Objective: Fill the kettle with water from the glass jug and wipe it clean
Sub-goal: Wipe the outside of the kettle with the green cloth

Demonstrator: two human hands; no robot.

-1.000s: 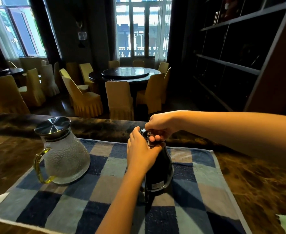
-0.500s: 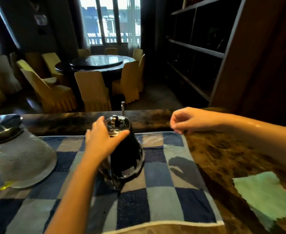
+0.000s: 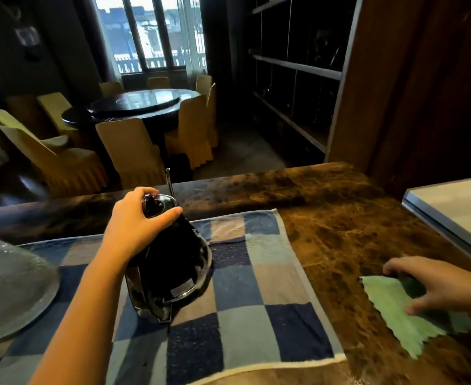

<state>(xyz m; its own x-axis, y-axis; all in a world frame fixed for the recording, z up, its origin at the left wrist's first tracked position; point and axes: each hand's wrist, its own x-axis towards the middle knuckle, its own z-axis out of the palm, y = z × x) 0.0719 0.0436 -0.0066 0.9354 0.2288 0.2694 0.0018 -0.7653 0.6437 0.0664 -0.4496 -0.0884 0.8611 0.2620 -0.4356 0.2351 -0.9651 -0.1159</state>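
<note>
A black kettle (image 3: 173, 268) with a shiny lid stands on a blue checked towel (image 3: 259, 309) in the middle of the counter. My left hand (image 3: 137, 220) grips the kettle's top, fingers and thumb curled round the lid. The textured glass jug (image 3: 9, 284) sits at the left edge, only its lower body in view. A light green cloth (image 3: 395, 312) lies on the brown marble counter at the right. My right hand (image 3: 434, 284) rests on the cloth with spread fingers touching it.
The marble counter (image 3: 339, 237) runs left to right, with a pale raised surface (image 3: 456, 209) at its right end. Beyond the counter are a round table with yellow-covered chairs (image 3: 134, 151) and dark shelving (image 3: 298, 79).
My right hand left the kettle's lid and swung right and down onto the green cloth. My left hand stayed on the kettle's top. The view turned to the right.
</note>
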